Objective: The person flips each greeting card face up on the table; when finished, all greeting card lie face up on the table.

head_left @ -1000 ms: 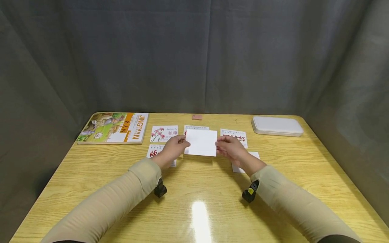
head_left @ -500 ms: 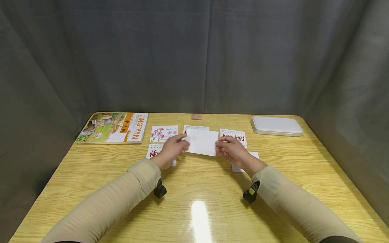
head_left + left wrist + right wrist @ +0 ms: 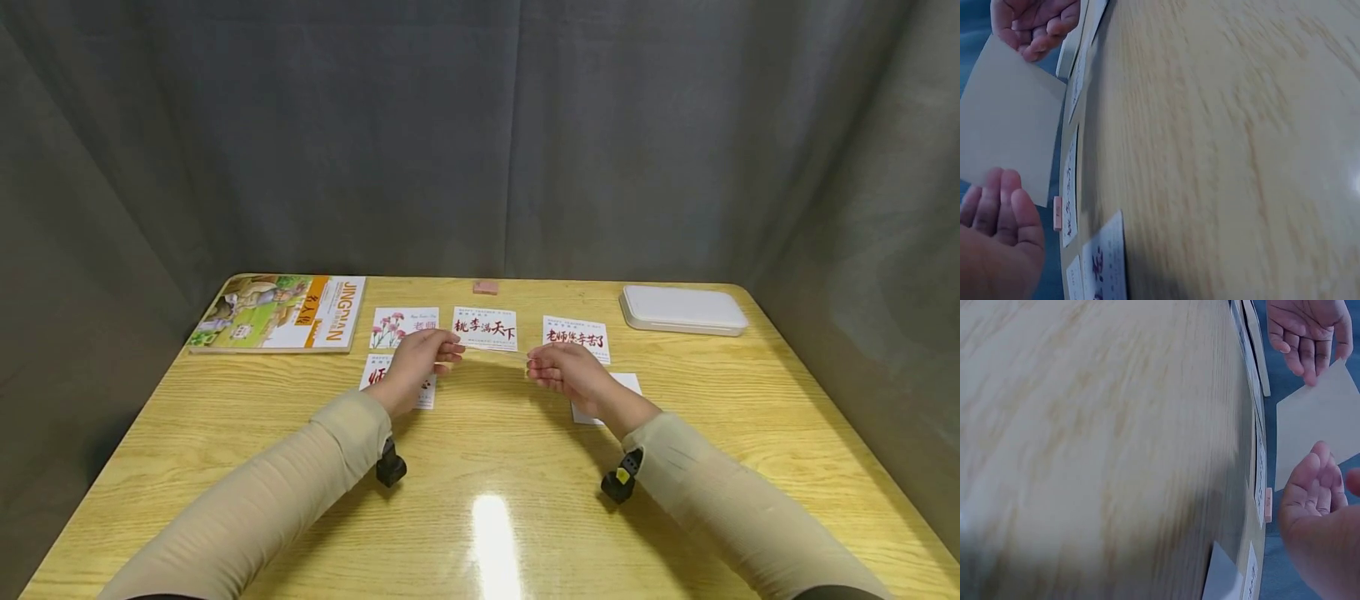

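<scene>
A thin pale card (image 3: 1013,119) is held up between my two hands, above the table. My left hand (image 3: 416,367) pinches one end and my right hand (image 3: 573,375) pinches the other. In the head view the card is nearly edge-on, so its printed side, if any, is hidden. Behind it on the table lies a card with red characters (image 3: 484,329). Another red-lettered card (image 3: 577,336) sits past my right hand, and a white card (image 3: 626,385) is partly under that wrist. By my left hand are a carnation card (image 3: 397,327) and a partly covered red-lettered card (image 3: 375,379).
A colourful book (image 3: 277,315) lies at the table's back left. At the back right stands a white case (image 3: 684,310). A small pink block (image 3: 485,287) sits by the back edge. Grey curtains (image 3: 480,142) enclose the table (image 3: 450,467).
The held card has tilted from showing its blank white face to lying almost edge-on. The red-lettered card behind it has come into full view. Both hands have shifted slightly.
</scene>
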A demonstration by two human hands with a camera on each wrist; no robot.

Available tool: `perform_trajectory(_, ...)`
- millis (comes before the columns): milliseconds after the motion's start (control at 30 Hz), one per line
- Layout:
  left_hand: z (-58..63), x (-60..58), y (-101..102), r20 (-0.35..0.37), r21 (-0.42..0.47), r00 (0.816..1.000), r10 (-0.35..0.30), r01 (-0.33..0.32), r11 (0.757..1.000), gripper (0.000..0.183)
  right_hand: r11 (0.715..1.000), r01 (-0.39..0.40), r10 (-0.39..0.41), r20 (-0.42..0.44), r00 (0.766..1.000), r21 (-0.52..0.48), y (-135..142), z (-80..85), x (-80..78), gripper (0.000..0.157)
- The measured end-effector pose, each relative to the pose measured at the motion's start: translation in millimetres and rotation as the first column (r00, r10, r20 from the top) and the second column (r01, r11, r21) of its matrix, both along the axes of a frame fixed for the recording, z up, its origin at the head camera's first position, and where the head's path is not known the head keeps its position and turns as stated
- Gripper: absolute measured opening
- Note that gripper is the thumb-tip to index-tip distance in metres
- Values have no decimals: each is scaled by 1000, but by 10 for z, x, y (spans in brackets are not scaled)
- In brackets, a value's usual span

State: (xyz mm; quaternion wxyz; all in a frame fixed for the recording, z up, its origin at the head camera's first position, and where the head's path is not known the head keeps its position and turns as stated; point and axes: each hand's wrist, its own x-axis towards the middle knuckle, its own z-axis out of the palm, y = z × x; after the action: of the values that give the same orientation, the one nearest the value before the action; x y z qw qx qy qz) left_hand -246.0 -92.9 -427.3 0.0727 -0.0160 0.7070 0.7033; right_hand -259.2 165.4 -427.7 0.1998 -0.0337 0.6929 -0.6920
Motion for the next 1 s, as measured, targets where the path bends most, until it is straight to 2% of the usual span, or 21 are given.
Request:
perform_trajectory(100,-24,-3,-18,-6,-7,1000,-5,5,1000,33,1000,12,-12,-3,1000,10,-5,-22,-4,23)
perform_trajectory(233,-47,11,-34,-40,-82,999,-28,25,996,24,999,39,-38,-6,999,33,-9,-32,6,15)
perform_trajectory(433,-80,13,-56,-73,-123,995,-65,56,991,20,995,81,-81,-2,997,50,-32,-8,-15,23)
perform_trajectory(500,-86,9,-63,-67,-121,995,-73,65,990,23,995,83,-83,-4,997,58,-36,-3,-25,23)
perform_trajectory(600,-81,3,-76,-43,-121,995,-92,87,989,38,994,77,-76,-10,997,74,-33,-8,-33,22)
perform_trajectory(733,-74,-16,-83,-4,-118,992,-123,122,986,54,994,35,-31,-38,999,103,-19,-27,-37,25)
perform_trajectory(900,-56,-33,-37,42,-121,981,-189,193,974,42,986,-67,80,-78,994,154,-44,-26,-41,31)
perform_trajectory(1000,-48,-31,7,62,-140,966,-252,258,956,37,979,-133,147,-82,986,156,-87,-25,-44,30)
